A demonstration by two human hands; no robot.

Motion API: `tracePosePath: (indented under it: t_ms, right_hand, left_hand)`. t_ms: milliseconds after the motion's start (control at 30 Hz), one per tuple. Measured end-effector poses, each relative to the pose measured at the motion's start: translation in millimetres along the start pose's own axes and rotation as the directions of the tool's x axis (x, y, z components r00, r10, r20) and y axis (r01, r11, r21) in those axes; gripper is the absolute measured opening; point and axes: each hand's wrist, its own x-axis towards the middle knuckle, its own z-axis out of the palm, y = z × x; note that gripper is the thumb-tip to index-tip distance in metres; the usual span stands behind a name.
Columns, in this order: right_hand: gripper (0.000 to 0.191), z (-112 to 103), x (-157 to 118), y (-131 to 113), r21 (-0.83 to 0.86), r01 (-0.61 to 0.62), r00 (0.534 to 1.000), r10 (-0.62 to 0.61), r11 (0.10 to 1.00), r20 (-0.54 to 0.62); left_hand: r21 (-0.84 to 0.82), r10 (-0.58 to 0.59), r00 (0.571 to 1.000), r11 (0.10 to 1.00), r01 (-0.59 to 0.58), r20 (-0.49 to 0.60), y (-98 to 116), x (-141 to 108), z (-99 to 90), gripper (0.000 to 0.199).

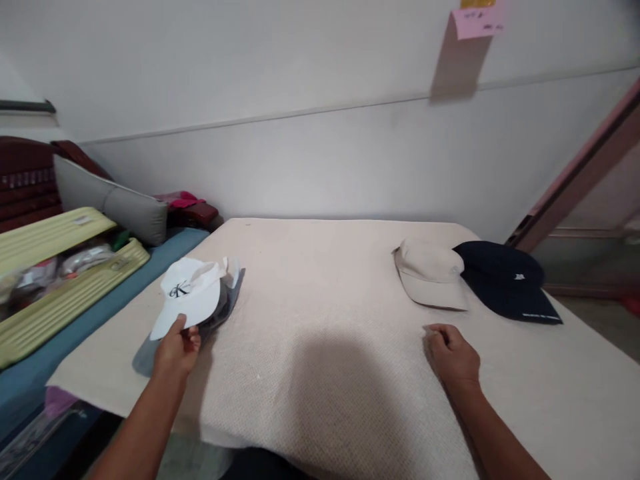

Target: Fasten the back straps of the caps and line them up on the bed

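Observation:
My left hand (pixel 177 350) pinches the brim of a white baseball cap (pixel 193 293) with dark lettering on its front. Beneath that cap lies a grey cap (pixel 146 355), largely covered by it. On the right, my right hand (pixel 454 355) rests on the cloth with its fingers curled in, and nothing shows in it. Just beyond it sits a beige cap (pixel 430 270), apart from the hand. A navy cap (pixel 505 280) with a small white emblem lies beside the beige one, partly behind it.
A cream cloth covers the table (pixel 320 280), which stands against a white wall (pixel 300 167). To the left is a bench with a blue seat (pixel 173 250), a grey cushion (pixel 113 203) and a yellow ridged container (pixel 75 293). A pink note (pixel 477 23) hangs on the wall.

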Motion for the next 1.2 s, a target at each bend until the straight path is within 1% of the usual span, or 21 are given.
tracePosePath:
  t_ms: [100,133,167,200,267,300,367,433,500,533,600,667,767,833,900,967,1000,1033,1100,1167,1200]
  right_hand:
    - [0.025,3,-6,-12,0.236,-0.143,0.986,0.159,0.961,-0.049]
    - [0.024,4,-10,-18,0.359,-0.214,0.972,0.236,0.909,-0.019]
    - [0.023,5,-15,-25,0.502,-0.292,0.95,0.308,0.814,0.054]
    - [0.023,6,-22,-34,0.627,-0.362,0.927,0.338,0.69,0.163]
    - [0.02,6,-41,-52,0.735,-0.465,0.885,0.27,0.494,0.378]
    - [0.02,6,-51,-61,0.74,-0.511,0.858,0.208,0.437,0.47]
    - [0.023,3,-69,-77,0.709,-0.59,0.793,0.109,0.387,0.6]
    - [0.032,-3,-80,-89,0.671,-0.663,0.718,0.028,0.332,0.695]
    - [0.041,-12,-78,-95,0.657,-0.699,0.666,-0.079,0.282,0.742]
    - [0.043,-17,-74,-95,0.656,-0.709,0.651,-0.115,0.259,0.75]
    - [0.044,-26,-60,-90,0.649,-0.724,0.64,-0.124,0.233,0.759]
    - [0.042,-32,-46,-83,0.636,-0.739,0.642,-0.055,0.223,0.765]
    - [0.04,-35,-33,-73,0.629,-0.741,0.657,0.06,0.234,0.751]
    - [0.04,-36,-29,-72,0.641,-0.735,0.659,0.009,0.222,0.752]
    - [0.04,-37,-27,-73,0.647,-0.745,0.638,-0.109,0.162,0.762]
    - [0.036,-40,-25,-73,0.663,-0.743,0.644,-0.168,0.091,0.746]
    - [0.033,-43,-24,-72,0.683,-0.727,0.667,-0.161,0.072,0.727]
    - [0.03,-46,-24,-71,0.71,-0.702,0.697,-0.144,0.065,0.702]
    - [0.03,-52,-25,-69,0.759,-0.646,0.749,-0.126,0.077,0.651]
    - [0.035,-56,-31,-68,0.769,-0.63,0.751,-0.167,0.111,0.639]
    - [0.036,-58,-35,-69,0.76,-0.635,0.733,-0.203,0.136,0.649]
  left_hand:
    - [-0.07,0.12,0.992,0.991,-0.116,0.045,-8,-19,21.5,0.014]
    - [-0.084,0.144,0.987,0.987,-0.138,0.071,-13,-31,29.9,0.017]
    - [-0.094,0.16,0.982,0.984,-0.151,0.104,-19,-45,39.0,0.021]
    - [-0.1,0.165,0.976,0.983,-0.152,0.14,-27,-62,48.6,0.024]
    - [-0.122,0.186,0.954,0.979,-0.161,0.236,-46,-102,68.1,0.03]
    - [-0.129,0.176,0.949,0.981,-0.146,0.263,-57,-123,77.4,0.031]
    - [-0.127,0.108,0.95,0.989,-0.073,0.292,-82,-163,92.5,0.027]
    - [-0.078,0.011,0.942,0.997,0.017,0.336,-108,-194,100.9,0.024]
    - [0.009,-0.093,0.917,0.995,0.097,0.389,-132,-214,101.3,0.025]
    - [0.06,-0.139,0.901,0.99,0.125,0.41,-144,-220,98.9,0.025]
    - [0.163,-0.215,0.873,0.974,0.158,0.438,-163,-226,90.8,0.025]
    - [0.26,-0.266,0.855,0.952,0.16,0.446,-178,-230,81.8,0.027]
    - [0.378,-0.289,0.841,0.919,0.109,0.458,-191,-237,72.8,0.031]
    - [0.452,-0.289,0.814,0.891,0.036,0.503,-195,-245,70.5,0.034]
    - [0.52,-0.309,0.767,0.854,-0.037,0.562,-196,-251,69.4,0.034]
    - [0.565,-0.366,0.718,0.824,-0.045,0.591,-195,-250,68.3,0.024]
    - [0.576,-0.407,0.697,0.817,-0.011,0.591,-193,-247,67.7,0.023]
    - [0.577,-0.455,0.669,0.815,0.046,0.589,-189,-242,67.3,0.032]
    - [0.546,-0.552,0.585,0.811,0.211,0.594,-179,-227,68.3,0.046]
    - [0.478,-0.615,0.491,0.788,0.387,0.617,-163,-209,72.9,0.044]
    - [0.432,-0.618,0.491,0.784,0.446,0.614,-154,-201,76.7,0.042]
